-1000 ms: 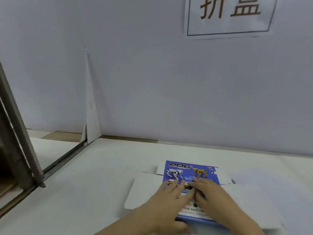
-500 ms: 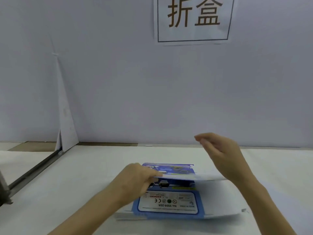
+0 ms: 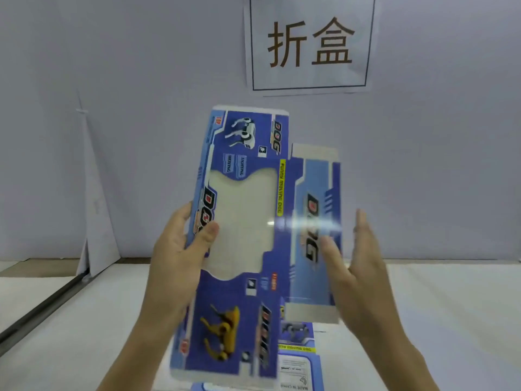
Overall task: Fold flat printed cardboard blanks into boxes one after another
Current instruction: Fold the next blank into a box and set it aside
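While your left hand point(image 3: 180, 258) grips the cardboard blank point(image 3: 242, 292), the sheet stands nearly upright in the air over the white table point(image 3: 451, 306), leaning a little to the left at its lower end. Your left thumb point(image 3: 208, 231) lies curled on the printed face, across the black "DOG" lettering near the left edge, and the rest of that hand wraps behind the same edge, so the blank is pinched between thumb and fingers about halfway up its height.

Your right hand point(image 3: 358, 266) holds nothing. Its fingers point(image 3: 363, 230) are straight and close together, pointing up, just beside the blank's right edge, with the palm turned toward the sheet. Your right thumb point(image 3: 331, 251) overlaps the pale blue side panel point(image 3: 315, 179), but blur hides whether it touches the card.

On the blank, a clear window point(image 3: 242, 215) sits between your two thumbs, a white robot dog is printed above it and a yellow one below.

Under the raised sheet, another printed blank point(image 3: 296, 354) lies flat on the table. A paper sign point(image 3: 310, 43) reading 折盒 hangs on the wall behind.
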Motion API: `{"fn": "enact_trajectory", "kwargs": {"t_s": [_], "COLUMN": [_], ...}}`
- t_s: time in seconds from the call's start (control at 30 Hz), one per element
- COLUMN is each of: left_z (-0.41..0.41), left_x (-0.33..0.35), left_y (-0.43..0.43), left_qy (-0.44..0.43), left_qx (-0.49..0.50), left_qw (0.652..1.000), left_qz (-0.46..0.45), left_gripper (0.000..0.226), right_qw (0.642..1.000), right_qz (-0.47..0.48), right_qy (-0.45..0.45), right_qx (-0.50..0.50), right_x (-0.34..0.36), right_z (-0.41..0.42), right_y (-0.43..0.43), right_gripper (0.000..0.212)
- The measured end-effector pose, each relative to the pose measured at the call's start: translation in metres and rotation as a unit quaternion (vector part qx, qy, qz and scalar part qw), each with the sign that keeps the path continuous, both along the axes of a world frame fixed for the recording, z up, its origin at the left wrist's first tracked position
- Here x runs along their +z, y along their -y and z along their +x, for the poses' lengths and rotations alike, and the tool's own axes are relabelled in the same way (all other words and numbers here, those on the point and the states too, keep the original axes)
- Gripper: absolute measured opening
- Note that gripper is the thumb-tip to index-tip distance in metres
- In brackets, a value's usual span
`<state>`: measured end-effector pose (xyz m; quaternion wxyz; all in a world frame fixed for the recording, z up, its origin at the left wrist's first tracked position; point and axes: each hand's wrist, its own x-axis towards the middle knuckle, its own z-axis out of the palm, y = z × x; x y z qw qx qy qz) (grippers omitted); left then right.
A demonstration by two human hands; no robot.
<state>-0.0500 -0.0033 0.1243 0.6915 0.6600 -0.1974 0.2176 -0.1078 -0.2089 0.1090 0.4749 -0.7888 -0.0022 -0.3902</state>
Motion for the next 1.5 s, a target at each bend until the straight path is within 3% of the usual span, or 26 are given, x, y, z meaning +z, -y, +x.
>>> {"fn": "enact_trajectory", "kwargs": {"t_s": [0.07,0.2,0.33,0.43,0.47,0.57,0.63,0.73,0.83,0.93,1.07,1.33,1.5], "left_z": [-0.005,-0.008,-0.004,-0.006,-0.008,-0.007,0.001,0.013,0.017,0.019,0.014,0.009,0.005], "left_x": [-0.007,-0.019,-0.026,-0.036,-0.039,-0.043,-0.039,-0.034,-0.037,-0.042,-0.042,-0.037,-0.038], "left_y": [0.011,0.02,0.02,0.031,0.037,0.044,0.034,0.005,-0.007,-0.004,0.003,0.006,0.012], "left_qy": [-0.013,-0.023,-0.072,-0.078,-0.077,-0.111,-0.113,-0.141,-0.179,-0.152,-0.122,-0.109,-0.093], "left_qx": [-0.015,-0.008,-0.013,-0.035,-0.038,-0.066,-0.068,-0.057,-0.045,-0.002,-0.067,-0.1,-0.089], "left_qw": [1.0,1.0,0.997,0.994,0.994,0.987,0.988,0.988,0.982,0.988,0.99,0.988,0.991], "left_qz": [-0.017,0.001,0.027,0.062,0.074,0.1,0.083,0.03,0.042,-0.012,-0.036,-0.045,-0.037], "left_gripper": [0.049,0.067,0.073,0.065,0.063,0.056,0.053,0.068,0.07,0.056,0.049,0.031,0.045], "right_qw": [0.987,0.977,0.975,0.943,0.927,0.892,0.904,0.91,0.905,0.913,0.915,0.917,0.92], "right_qz": [0.122,0.156,0.132,0.135,0.136,0.153,0.146,0.194,0.244,0.254,0.26,0.26,0.248], "right_qy": [-0.021,-0.003,-0.091,-0.18,-0.202,-0.215,-0.18,-0.148,-0.127,-0.119,-0.114,-0.099,-0.116], "right_qx": [0.103,0.142,0.156,0.244,0.286,0.368,0.36,0.335,0.325,0.297,0.288,0.287,0.28], "right_x": [-0.001,0.0,-0.003,-0.009,-0.011,-0.014,-0.013,-0.013,-0.017,-0.022,-0.021,-0.016,-0.014], "right_z": [0.002,0.003,0.005,0.006,0.006,0.005,0.008,0.012,0.016,0.019,0.019,0.016,0.014], "right_y": [-0.006,-0.004,0.007,0.002,-0.004,-0.019,-0.016,-0.001,0.003,0.002,0.007,0.016,0.019], "right_gripper": [0.041,0.045,0.069,0.094,0.089,0.036,0.019,0.025,0.027,0.024,0.027,0.027,0.023]}}
